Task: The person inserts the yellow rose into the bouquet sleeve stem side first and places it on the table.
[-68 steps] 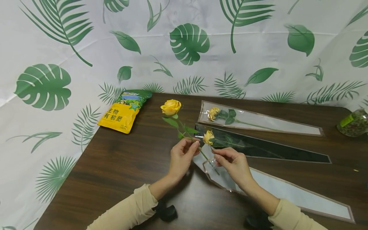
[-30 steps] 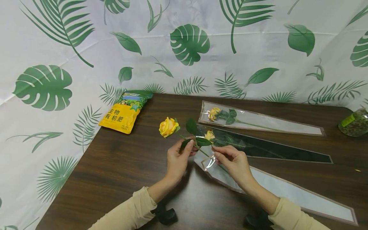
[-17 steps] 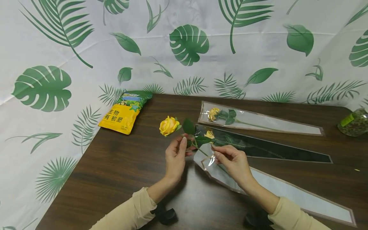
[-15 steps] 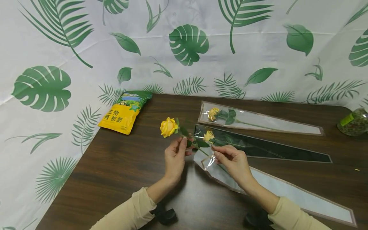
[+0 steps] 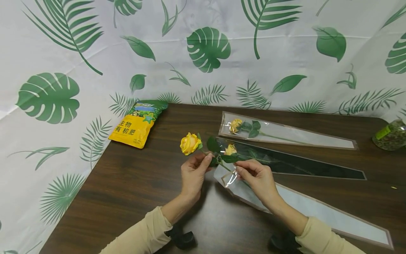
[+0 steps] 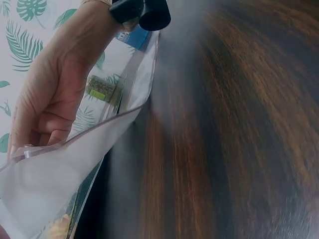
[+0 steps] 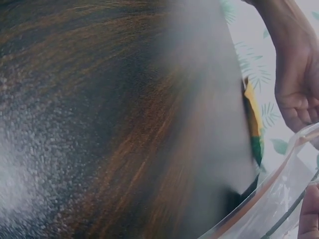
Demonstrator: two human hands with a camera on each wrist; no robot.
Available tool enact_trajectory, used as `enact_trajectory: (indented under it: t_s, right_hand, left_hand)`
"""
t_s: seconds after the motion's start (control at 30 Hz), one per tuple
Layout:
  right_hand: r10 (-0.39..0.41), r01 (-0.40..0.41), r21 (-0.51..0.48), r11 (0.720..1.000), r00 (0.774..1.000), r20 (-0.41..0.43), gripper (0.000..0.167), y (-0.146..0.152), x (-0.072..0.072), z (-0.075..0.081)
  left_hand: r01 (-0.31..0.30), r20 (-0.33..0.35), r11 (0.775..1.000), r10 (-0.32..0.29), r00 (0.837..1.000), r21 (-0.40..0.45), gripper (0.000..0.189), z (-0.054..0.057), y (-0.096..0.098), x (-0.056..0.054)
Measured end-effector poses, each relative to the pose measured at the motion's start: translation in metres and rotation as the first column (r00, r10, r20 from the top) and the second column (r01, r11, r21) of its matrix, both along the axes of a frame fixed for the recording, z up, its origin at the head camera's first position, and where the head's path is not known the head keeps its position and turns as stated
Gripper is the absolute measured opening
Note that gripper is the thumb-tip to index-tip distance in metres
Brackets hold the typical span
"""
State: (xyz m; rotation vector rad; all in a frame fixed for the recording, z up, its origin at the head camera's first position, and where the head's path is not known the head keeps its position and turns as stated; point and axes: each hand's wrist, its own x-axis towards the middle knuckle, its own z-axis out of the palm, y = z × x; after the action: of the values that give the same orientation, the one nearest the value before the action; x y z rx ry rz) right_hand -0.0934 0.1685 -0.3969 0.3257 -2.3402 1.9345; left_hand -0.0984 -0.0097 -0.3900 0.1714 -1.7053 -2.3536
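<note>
My left hand (image 5: 192,174) pinches a yellow rose (image 5: 190,143) by its stem, close to the green leaves. The bloom points to the left, and the stem slants down into the mouth of a long flower sleeve (image 5: 333,213) with a clear front and a white back. At that mouth my right hand (image 5: 258,178) pinches the clear film between thumb and fingers, lifting it. The left wrist view has the right hand (image 6: 55,94) at the raised sleeve edge (image 6: 99,124). Inside the clear film in the right wrist view, the stem (image 7: 284,216) shows as a dark line.
Two filled sleeves lie farther back: a white-backed sleeve (image 5: 336,141) and a black-backed sleeve (image 5: 330,169), each with a yellow rose. A yellow fertilizer bag (image 5: 134,125) lies at the back left. A glass jar (image 5: 391,135) stands at the right edge of the brown table (image 5: 127,197).
The stem has slid deeper into the sleeve, bringing the leaves near its mouth. The bloom has dropped lower and turned, then shifted slightly right. My right hand has stayed at the film.
</note>
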Motion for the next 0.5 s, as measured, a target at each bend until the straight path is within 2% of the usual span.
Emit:
enact_trajectory:
  t_s: [0.1, 0.23, 0.5]
  right_hand:
    - [-0.002, 0.002, -0.012, 1.000, 1.000, -0.003, 0.014, -0.0008, 0.0003, 0.0016]
    - [-0.008, 0.008, -0.019, 1.000, 1.000, -0.010, 0.010, -0.0018, 0.0008, 0.0035]
    - [-0.021, 0.023, -0.074, 0.997, 1.000, 0.019, 0.013, -0.0030, 0.0010, 0.0075]
  left_hand:
    - [0.000, 0.018, 0.998, -0.001, 1.000, 0.057, 0.010, 0.0004, 0.0021, 0.0008]
    - [0.003, 0.023, 0.997, -0.005, 1.000, 0.082, 0.015, 0.0022, 0.0042, 0.0017]
    - [-0.020, 0.059, 1.000, 0.019, 0.998, 0.021, 0.018, 0.0025, 0.0054, 0.0008]
